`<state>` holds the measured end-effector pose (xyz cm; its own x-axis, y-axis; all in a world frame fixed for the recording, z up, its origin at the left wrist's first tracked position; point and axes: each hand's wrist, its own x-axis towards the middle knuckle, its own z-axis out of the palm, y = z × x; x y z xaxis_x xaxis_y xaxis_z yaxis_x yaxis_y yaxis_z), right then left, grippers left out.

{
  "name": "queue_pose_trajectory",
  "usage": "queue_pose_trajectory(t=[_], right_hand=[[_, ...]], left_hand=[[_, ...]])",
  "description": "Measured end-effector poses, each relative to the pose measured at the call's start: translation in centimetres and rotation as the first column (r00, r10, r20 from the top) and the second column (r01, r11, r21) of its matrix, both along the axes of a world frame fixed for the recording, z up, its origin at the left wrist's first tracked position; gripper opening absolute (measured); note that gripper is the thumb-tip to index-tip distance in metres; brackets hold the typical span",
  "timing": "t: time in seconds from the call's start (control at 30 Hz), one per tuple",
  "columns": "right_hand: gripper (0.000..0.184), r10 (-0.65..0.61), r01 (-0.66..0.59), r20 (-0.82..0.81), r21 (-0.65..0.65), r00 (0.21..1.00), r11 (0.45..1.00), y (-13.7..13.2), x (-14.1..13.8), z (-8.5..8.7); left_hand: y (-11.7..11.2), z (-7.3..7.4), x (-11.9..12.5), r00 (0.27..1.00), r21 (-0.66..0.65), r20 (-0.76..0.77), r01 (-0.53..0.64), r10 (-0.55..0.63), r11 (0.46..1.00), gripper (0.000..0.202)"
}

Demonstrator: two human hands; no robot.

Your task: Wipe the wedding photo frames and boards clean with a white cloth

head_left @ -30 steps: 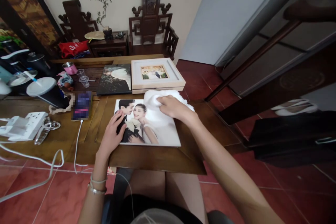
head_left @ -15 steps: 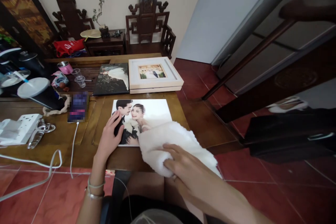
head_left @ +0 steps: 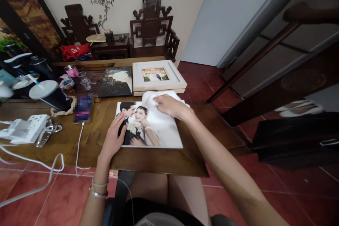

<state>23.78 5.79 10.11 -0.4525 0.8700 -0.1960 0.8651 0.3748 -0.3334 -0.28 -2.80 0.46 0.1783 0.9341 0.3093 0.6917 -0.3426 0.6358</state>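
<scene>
A photo panel (head_left: 164, 132) showing a couple lies flat near the table's front edge. My left hand (head_left: 115, 132) rests on its left side, fingers stretched out and pressed lightly to the surface. A fluffy white cloth (head_left: 149, 99) is bunched under my right hand (head_left: 171, 106), whose fingers are closed on it. The cloth covers the panel's upper right part and spills past its far edge. Behind it lie a dark photo panel (head_left: 112, 83) and a white framed picture (head_left: 137, 77) on top of another pale frame.
On the left stand a lidded cup with a straw (head_left: 46, 91), a phone (head_left: 83, 107) on a charging cable, a white power strip (head_left: 35, 127) and a clear hair claw (head_left: 47, 132). Beyond the table are dark wooden chairs (head_left: 152, 24) and a potted plant (head_left: 107, 14).
My right hand has pushed the white cloth from the panel's lower right up to its far edge, uncovering the lower part. My left hand stays on the panel's left side.
</scene>
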Motion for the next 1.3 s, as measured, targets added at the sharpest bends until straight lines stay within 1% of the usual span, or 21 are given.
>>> queue_pose_trajectory(t=[0.03, 0.1, 0.17, 0.23, 0.3, 0.37, 0.4, 0.43, 0.5, 0.57, 0.67, 0.77, 0.8, 0.87, 0.97, 1.03, 1.07, 1.1, 1.17, 1.23, 1.3], right_hand=[[0.028, 0.005, -0.005, -0.001, 0.012, 1.0, 1.0, -0.6, -0.2, -0.6], [0.029, 0.013, -0.012, -0.011, 0.065, 1.0, 0.998, -2.9, -0.4, -2.1], [0.029, 0.026, -0.022, -0.03, 0.147, 0.999, 0.989, -6.2, -0.3, -3.8], [0.031, 0.062, -0.055, -0.042, 0.152, 0.997, 0.987, -10.0, 0.1, -4.9], [0.033, 0.091, -0.083, -0.069, 0.109, 0.993, 0.991, -13.5, 0.7, -5.0], [0.036, 0.147, -0.14, -0.117, 0.067, 0.982, 0.988, -16.2, 1.2, -3.9], [0.037, 0.174, -0.168, -0.141, 0.053, 0.974, 0.984, -16.9, 1.4, -3.2], [0.037, 0.196, -0.191, -0.159, 0.043, 0.968, 0.981, -17.2, 1.5, -2.4], [0.036, 0.2, -0.199, -0.155, 0.018, 0.968, 0.98, -16.5, 1.5, -0.9], [0.035, 0.154, -0.155, -0.099, -0.004, 0.983, 0.988, -14.1, 1.1, 0.1], [0.031, 0.083, -0.083, -0.009, 0.001, 0.997, 0.997, -8.9, -0.1, 0.7], [0.029, 0.046, -0.046, 0.012, 0.024, 0.999, 0.999, -4.5, -1.6, 0.4], [0.028, 0.032, -0.032, 0.006, 0.044, 0.999, 0.998, -3.6, -2.1, -0.1], [0.027, 0.006, -0.003, -0.026, 0.119, 1.0, 0.993, -2.8, -2.7, -1.7], [0.026, 0.031, -0.011, -0.08, 0.238, 0.996, 0.971, -4.0, -2.9, -4.8], [0.028, 0.077, -0.055, -0.078, 0.253, 0.994, 0.966, -5.9, -2.4, -6.2], [0.029, 0.095, -0.076, -0.07, 0.243, 0.993, 0.967, -7.1, -2.0, -6.5], [0.029, 0.11, -0.093, -0.064, 0.226, 0.992, 0.97, -8.4, -1.6, -6.5], [0.031, 0.137, -0.123, -0.065, 0.183, 0.988, 0.975, -11.1, -0.8, -5.8], [0.033, 0.177, -0.164, -0.09, 0.139, 0.98, 0.977, -13.6, -0.1, -4.4], [0.036, 0.224, -0.212, -0.124, 0.099, 0.967, 0.972, -15.0, 0.2, -2.9]], left_hand=[[0.0, 0.1, 0.0, 1.0, 0.001, -0.005, 0.009, -0.009, 1.0, 0.044], [-0.1, 0.2, 0.1, 1.0, 0.003, -0.02, 0.023, -0.023, 1.0, 0.045], [-0.1, 0.2, 0.1, 0.999, 0.001, -0.033, 0.026, -0.026, 1.0, 0.045], [-0.1, 0.2, 0.2, 0.999, 0.0, -0.037, 0.022, -0.022, 1.0, 0.045], [-0.1, 0.2, 0.2, 0.999, -0.004, -0.037, 0.022, -0.022, 1.0, 0.045], [-0.1, 0.1, 0.2, 0.999, -0.011, -0.04, 0.024, -0.024, 1.0, 0.045], [-0.1, 0.0, 0.2, 0.999, -0.013, -0.041, 0.025, -0.026, 1.0, 0.045], [0.0, -0.1, 0.2, 0.999, -0.016, -0.043, 0.026, -0.027, 1.0, 0.045], [0.0, -0.3, 0.1, 0.999, -0.017, -0.044, 0.03, -0.031, 0.999, 0.045], [0.0, -0.5, 0.0, 0.999, -0.016, -0.042, 0.034, -0.035, 0.999, 0.046], [0.0, -0.6, 0.0, 0.999, -0.007, -0.038, 0.034, -0.034, 0.999, 0.046], [0.0, -0.5, 0.0, 0.999, -0.004, -0.032, 0.03, -0.031, 1.0, 0.045], [0.0, -0.5, 0.0, 0.999, -0.006, -0.028, 0.029, -0.029, 1.0, 0.045], [0.0, -0.4, 0.0, 0.999, -0.013, -0.024, 0.027, -0.027, 1.0, 0.046], [-0.1, -0.2, 0.1, 0.999, -0.015, -0.024, 0.027, -0.027, 1.0, 0.046], [-0.1, -0.1, 0.1, 0.999, -0.011, -0.019, 0.028, -0.028, 1.0, 0.046], [-0.1, -0.1, 0.2, 1.0, -0.009, -0.015, 0.026, -0.026, 1.0, 0.046], [-0.1, 0.0, 0.2, 1.0, -0.008, -0.013, 0.023, -0.024, 1.0, 0.045], [-0.1, 0.0, 0.2, 1.0, -0.011, -0.016, 0.02, -0.02, 1.0, 0.045], [-0.2, 0.0, 0.3, 0.999, -0.017, -0.025, 0.02, -0.021, 1.0, 0.046], [-0.1, 0.0, 0.3, 0.999, -0.024, -0.03, 0.023, -0.024, 0.999, 0.046]])
